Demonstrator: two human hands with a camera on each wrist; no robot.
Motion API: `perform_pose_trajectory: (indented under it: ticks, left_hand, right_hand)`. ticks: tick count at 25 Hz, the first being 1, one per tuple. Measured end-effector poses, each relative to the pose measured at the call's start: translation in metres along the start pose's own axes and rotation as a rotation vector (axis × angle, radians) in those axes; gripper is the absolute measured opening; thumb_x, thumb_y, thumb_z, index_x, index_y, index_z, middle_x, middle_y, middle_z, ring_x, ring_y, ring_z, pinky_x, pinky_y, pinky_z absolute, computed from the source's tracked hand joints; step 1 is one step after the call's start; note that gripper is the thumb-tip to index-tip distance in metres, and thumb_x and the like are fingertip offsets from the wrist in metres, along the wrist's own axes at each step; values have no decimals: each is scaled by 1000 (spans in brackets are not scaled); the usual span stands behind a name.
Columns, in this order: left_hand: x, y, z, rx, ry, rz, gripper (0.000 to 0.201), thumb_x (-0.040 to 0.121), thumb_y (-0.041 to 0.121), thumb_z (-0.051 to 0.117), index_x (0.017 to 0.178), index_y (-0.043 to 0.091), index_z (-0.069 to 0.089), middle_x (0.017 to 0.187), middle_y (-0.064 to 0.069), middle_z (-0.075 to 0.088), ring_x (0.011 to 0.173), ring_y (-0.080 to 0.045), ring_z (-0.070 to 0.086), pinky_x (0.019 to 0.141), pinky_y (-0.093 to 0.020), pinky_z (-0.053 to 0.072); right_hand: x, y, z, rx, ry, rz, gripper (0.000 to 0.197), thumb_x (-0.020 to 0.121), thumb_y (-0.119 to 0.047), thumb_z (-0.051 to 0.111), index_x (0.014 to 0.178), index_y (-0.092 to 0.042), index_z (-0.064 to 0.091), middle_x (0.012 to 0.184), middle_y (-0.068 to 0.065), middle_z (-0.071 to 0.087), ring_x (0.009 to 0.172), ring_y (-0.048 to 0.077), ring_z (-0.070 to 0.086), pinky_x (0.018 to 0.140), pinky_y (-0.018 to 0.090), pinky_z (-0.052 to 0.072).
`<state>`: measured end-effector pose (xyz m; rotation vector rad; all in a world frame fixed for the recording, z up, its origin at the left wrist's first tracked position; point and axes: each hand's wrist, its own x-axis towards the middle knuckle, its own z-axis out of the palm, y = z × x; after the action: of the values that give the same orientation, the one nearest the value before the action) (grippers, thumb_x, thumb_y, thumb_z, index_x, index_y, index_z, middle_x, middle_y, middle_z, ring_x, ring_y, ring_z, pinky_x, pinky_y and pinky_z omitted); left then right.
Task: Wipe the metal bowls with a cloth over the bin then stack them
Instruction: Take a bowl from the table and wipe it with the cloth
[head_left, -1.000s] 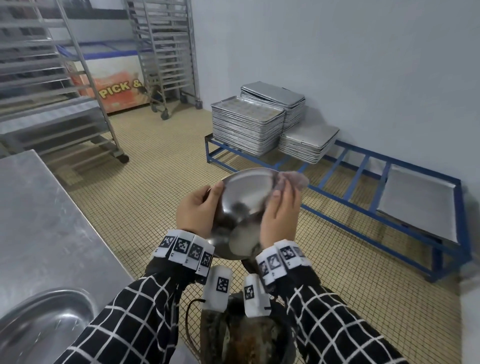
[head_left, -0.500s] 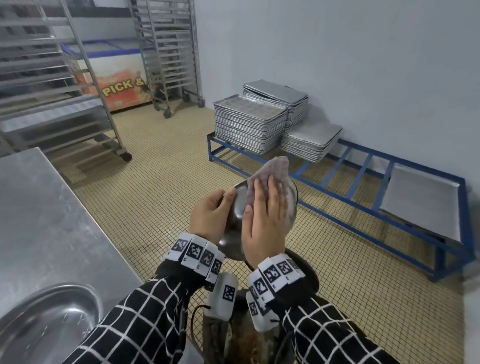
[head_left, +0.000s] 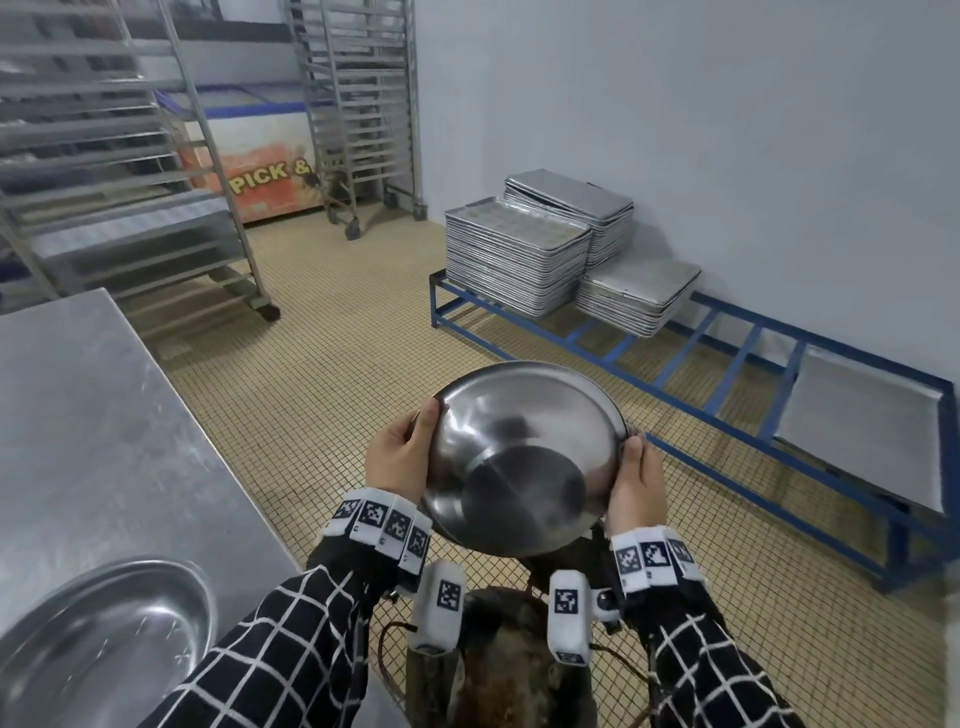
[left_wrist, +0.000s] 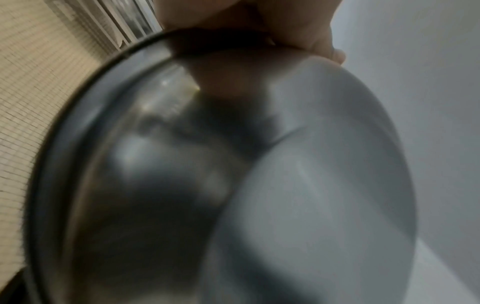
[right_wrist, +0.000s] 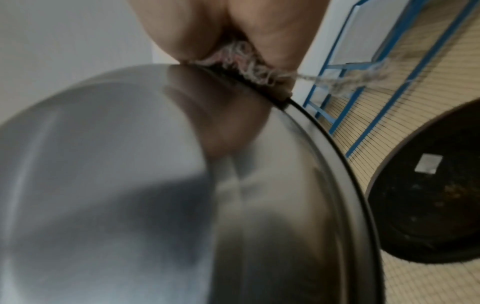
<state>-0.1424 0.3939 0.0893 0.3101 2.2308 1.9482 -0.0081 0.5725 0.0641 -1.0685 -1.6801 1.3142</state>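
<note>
A round metal bowl (head_left: 524, 457) is held upright on edge over the dark bin (head_left: 498, 670), its outer underside facing me. My left hand (head_left: 397, 457) grips the left rim, thumb on the outside. My right hand (head_left: 636, 480) grips the right rim. In the right wrist view a frayed pinkish cloth (right_wrist: 246, 61) is pinched between that hand's fingers and the rim of the bowl (right_wrist: 130, 164). In the head view the cloth is hidden behind the bowl. The left wrist view is filled by the blurred bowl (left_wrist: 233, 185). A second metal bowl (head_left: 98, 639) lies on the steel table (head_left: 78, 415) at lower left.
Stacks of baking trays (head_left: 519, 254) sit on a low blue frame (head_left: 727, 364) along the right wall, with one flat tray (head_left: 862, 426) at its near end. Tall wheeled tray racks (head_left: 130, 182) stand behind the table. The floor between is tiled.
My right hand was pressing the cloth flat over the bowl; it has slid to the right rim. The bowl has turned so its underside faces me.
</note>
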Motion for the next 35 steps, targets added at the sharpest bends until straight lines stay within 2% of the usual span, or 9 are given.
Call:
perform_pose_trajectory:
  ticks: [6,10,14,18,23,27,29,31,35]
  left_hand:
    - [-9,1,11,183,-223,167,12,95,34,50,95,26,59,89,8,65,84,-10,62,79,-25,51]
    - [-8,21,19,346,-333,282,15,96,38,51,93,29,63,86,12,64,82,-4,58,70,-16,40]
    - [-1,28,19,455,-199,322,30,95,44,49,76,24,61,70,7,61,69,-13,56,62,-24,39]
    - [4,29,12,499,-48,285,38,95,49,45,76,21,61,66,3,59,63,-14,54,55,-25,36]
    - [4,34,10,291,-34,262,42,94,47,47,72,15,63,66,-7,62,64,-25,57,61,-39,46]
    - [1,38,6,57,-11,134,41,91,50,53,75,16,70,70,-12,67,73,-35,63,70,-45,53]
    - [3,40,3,-48,11,72,34,91,47,55,76,21,72,68,-6,68,73,-31,64,68,-41,55]
    - [4,43,1,-84,32,59,31,92,45,55,75,25,72,68,-5,69,73,-28,64,68,-37,54]
    - [1,40,5,-155,38,21,30,91,45,56,80,24,74,78,-6,73,83,-28,68,80,-43,56]
  right_hand:
    - [17,-41,-5,-420,-364,-451,19,100,-28,41,106,-21,57,85,-16,54,79,4,56,58,10,38]
    - [20,-64,13,-617,-464,-769,23,98,-33,44,104,-18,60,94,-7,60,87,10,55,79,25,44]
    - [14,-63,25,-543,-415,-788,25,99,-31,42,110,-16,58,102,-1,61,94,14,55,84,30,45]
    - [-2,-60,30,-302,-157,-811,28,97,-23,42,116,-9,57,116,1,56,105,10,51,89,26,49]
    - [-29,-40,41,-532,-204,-948,44,99,-33,35,139,-15,44,140,3,44,132,18,35,111,34,29]
    - [-8,-33,37,-194,-49,-511,38,101,-30,33,136,-21,45,144,-1,37,128,14,40,103,39,44]
    - [2,-26,30,-125,-73,-305,41,102,-28,32,141,-20,41,148,2,37,134,18,38,109,42,37]
    - [0,-25,24,-160,-171,-246,45,103,-28,31,147,-22,33,149,2,37,135,18,37,109,29,30]
    - [-26,-44,35,-327,-232,-565,54,100,-37,29,152,-31,16,156,-2,20,139,17,27,109,32,31]
